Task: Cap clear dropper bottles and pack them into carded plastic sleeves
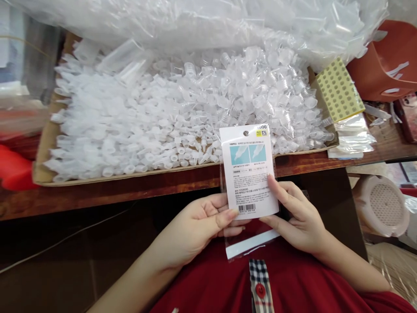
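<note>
A white printed packaging card [249, 182], with two small blue pictures and a barcode, sits inside a clear plastic bag [247, 234]. The bag's lower part hangs below the card and ends in a white strip. My left hand [215, 217] pinches the card's lower left corner through the plastic, thumb in front. On the other side, my right hand [293, 217] grips the card's right edge and lower right corner between thumb and fingers. Beyond the card, a shallow cardboard tray [156, 169] holds a heap of translucent nozzle caps [130, 130] and small clear bottles [260, 87].
Large clear plastic bags [211, 26] lie across the back of the tray. At the right are a yellow sticker sheet [340, 89], a stack of clear bags [352, 134] and an orange bin [387, 61]. A pink plastic stool [379, 204] stands lower right.
</note>
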`<move>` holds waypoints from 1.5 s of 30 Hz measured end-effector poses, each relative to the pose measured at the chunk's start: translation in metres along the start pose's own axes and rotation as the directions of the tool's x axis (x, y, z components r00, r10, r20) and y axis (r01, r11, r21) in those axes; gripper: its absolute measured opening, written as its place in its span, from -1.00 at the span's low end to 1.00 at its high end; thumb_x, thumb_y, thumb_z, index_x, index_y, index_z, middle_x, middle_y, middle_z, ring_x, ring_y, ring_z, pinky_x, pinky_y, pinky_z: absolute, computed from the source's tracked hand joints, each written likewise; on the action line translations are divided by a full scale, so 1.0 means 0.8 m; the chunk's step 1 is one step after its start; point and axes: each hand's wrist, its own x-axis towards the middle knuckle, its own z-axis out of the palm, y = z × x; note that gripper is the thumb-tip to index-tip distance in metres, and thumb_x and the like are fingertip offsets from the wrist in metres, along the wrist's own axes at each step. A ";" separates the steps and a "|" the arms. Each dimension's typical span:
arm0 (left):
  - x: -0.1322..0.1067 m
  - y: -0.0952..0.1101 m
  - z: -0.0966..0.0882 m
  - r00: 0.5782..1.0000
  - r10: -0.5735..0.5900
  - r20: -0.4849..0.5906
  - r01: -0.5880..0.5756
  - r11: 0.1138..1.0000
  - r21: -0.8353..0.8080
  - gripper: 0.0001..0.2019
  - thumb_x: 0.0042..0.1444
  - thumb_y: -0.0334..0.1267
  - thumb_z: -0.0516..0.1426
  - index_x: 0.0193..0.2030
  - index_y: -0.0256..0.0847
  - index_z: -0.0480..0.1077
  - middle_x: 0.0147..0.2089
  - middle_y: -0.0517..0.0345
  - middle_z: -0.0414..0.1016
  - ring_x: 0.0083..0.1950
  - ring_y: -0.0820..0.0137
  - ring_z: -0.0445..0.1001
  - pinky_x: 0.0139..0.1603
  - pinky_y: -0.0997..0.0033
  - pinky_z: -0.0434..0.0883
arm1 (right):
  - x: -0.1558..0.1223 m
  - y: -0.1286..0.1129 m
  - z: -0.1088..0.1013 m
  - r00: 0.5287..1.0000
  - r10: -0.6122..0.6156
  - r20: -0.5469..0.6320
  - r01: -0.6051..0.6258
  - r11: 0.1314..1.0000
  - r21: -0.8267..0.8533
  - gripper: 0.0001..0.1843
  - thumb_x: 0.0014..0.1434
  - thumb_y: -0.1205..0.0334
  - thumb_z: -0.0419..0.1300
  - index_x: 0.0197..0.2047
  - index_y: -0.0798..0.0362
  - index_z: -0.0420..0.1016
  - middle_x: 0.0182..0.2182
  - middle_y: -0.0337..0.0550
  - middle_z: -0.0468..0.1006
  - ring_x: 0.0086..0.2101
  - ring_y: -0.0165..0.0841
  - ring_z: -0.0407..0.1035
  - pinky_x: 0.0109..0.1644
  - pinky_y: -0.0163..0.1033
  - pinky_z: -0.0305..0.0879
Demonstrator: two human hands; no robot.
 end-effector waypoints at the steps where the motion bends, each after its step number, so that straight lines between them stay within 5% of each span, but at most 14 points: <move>1: -0.001 0.000 0.001 1.000 0.002 -0.013 -0.002 1.000 0.024 -0.72 0.09 -0.30 0.27 -0.02 -0.14 0.56 0.00 -0.04 0.63 -0.07 0.25 0.62 -0.16 0.47 0.53 | -0.001 0.001 0.001 1.000 0.002 -0.008 -0.002 1.000 -0.001 -0.25 0.24 0.32 0.17 0.40 -0.15 -0.05 -0.08 -0.10 0.37 -0.11 -0.36 0.37 -0.04 -0.30 0.43; 11: 0.001 0.006 0.003 0.996 0.069 0.048 -0.074 0.992 0.106 -0.74 0.16 -0.35 0.21 -0.02 -0.06 0.55 -0.11 0.09 0.68 -0.14 0.34 0.64 -0.16 0.53 0.53 | -0.004 0.003 0.003 0.999 0.038 -0.030 -0.037 0.998 0.041 -0.20 0.19 0.29 0.22 0.40 -0.11 -0.06 -0.06 -0.08 0.38 -0.08 -0.31 0.36 0.00 -0.24 0.42; 19: 0.004 0.011 0.018 0.995 0.096 -0.041 -0.090 0.987 0.135 -0.71 0.09 -0.30 0.26 -0.01 -0.12 0.56 -0.06 0.02 0.66 -0.07 0.18 0.62 -0.14 0.39 0.56 | 0.008 0.003 0.000 1.000 -0.006 -0.028 0.004 0.996 -0.087 -0.25 0.26 0.18 0.16 0.41 -0.15 -0.09 -0.11 -0.10 0.41 -0.17 -0.33 0.41 -0.11 -0.28 0.47; 24: 0.008 0.011 0.008 0.997 0.067 0.048 -0.071 0.994 0.087 -0.68 0.10 -0.36 0.25 0.02 -0.10 0.54 0.00 0.00 0.63 -0.09 0.24 0.63 -0.21 0.51 0.56 | 0.009 0.011 -0.009 0.999 -0.024 0.029 0.028 0.991 -0.134 -0.28 0.27 0.14 0.14 0.40 -0.16 -0.08 -0.07 -0.07 0.38 -0.11 -0.28 0.40 -0.08 -0.20 0.48; 28: 0.007 0.011 0.014 0.992 0.121 0.019 -0.122 0.990 0.077 -0.73 0.14 -0.37 0.22 -0.04 -0.03 0.56 0.02 0.08 0.63 -0.07 0.27 0.62 -0.16 0.50 0.56 | 0.007 -0.006 -0.027 0.992 -0.027 -0.122 -0.012 0.950 -0.313 -0.36 0.20 0.18 0.22 0.31 -0.09 0.17 -0.06 0.01 0.34 -0.07 -0.18 0.35 -0.04 -0.09 0.46; 30: 0.005 0.013 0.022 0.986 0.163 -0.018 -0.161 0.982 0.098 -0.74 0.16 -0.37 0.20 -0.04 -0.03 0.56 -0.03 0.10 0.65 -0.07 0.28 0.62 -0.16 0.53 0.55 | 0.010 -0.022 -0.033 0.976 -0.100 -0.192 0.026 0.934 -0.356 -0.58 0.20 0.28 0.22 0.13 -0.11 0.38 -0.16 -0.06 0.39 -0.17 -0.26 0.40 -0.13 -0.18 0.47; 32: 0.002 0.017 0.031 0.981 0.195 -0.005 -0.193 0.972 0.131 -0.72 0.17 -0.36 0.19 0.00 -0.01 0.54 -0.04 0.12 0.65 -0.04 0.27 0.61 -0.14 0.54 0.54 | 0.017 -0.034 -0.033 0.975 -0.216 -0.047 0.192 0.933 -0.305 -0.79 0.25 0.34 0.15 -0.07 -0.05 0.49 -0.29 -0.16 0.46 -0.29 -0.37 0.43 -0.22 -0.30 0.46; 35: 0.000 0.023 0.040 0.966 0.256 0.039 -0.259 0.946 0.193 -0.68 0.16 -0.34 0.21 0.05 0.03 0.52 0.00 0.17 0.63 0.04 0.25 0.57 -0.06 0.54 0.51 | 0.031 -0.041 -0.027 0.924 -0.341 0.174 0.374 0.901 -0.221 -0.81 0.31 0.32 0.08 -0.23 0.07 0.53 -0.33 -0.18 0.53 -0.32 -0.42 0.44 -0.26 -0.34 0.42; 39: 0.003 0.026 0.044 0.948 0.311 0.060 -0.316 0.916 0.246 -0.69 0.15 -0.34 0.22 0.03 0.05 0.52 0.08 0.25 0.59 0.18 0.23 0.46 0.03 0.54 0.46 | 0.042 -0.038 -0.018 0.931 -0.331 0.157 0.362 0.897 -0.256 -0.80 0.31 0.33 0.08 -0.22 0.13 0.54 -0.32 -0.15 0.56 -0.31 -0.40 0.43 -0.27 -0.34 0.43; 45: 0.009 0.024 0.040 0.962 0.243 0.127 -0.257 0.959 0.118 -0.66 0.24 -0.36 0.13 0.08 0.13 0.46 0.15 0.31 0.53 0.23 0.30 0.41 0.05 0.57 0.45 | 0.040 -0.037 -0.024 0.926 -0.334 0.173 0.367 0.904 -0.219 -0.76 0.33 0.35 0.04 -0.27 0.12 0.53 -0.32 -0.15 0.57 -0.28 -0.39 0.44 -0.21 -0.33 0.45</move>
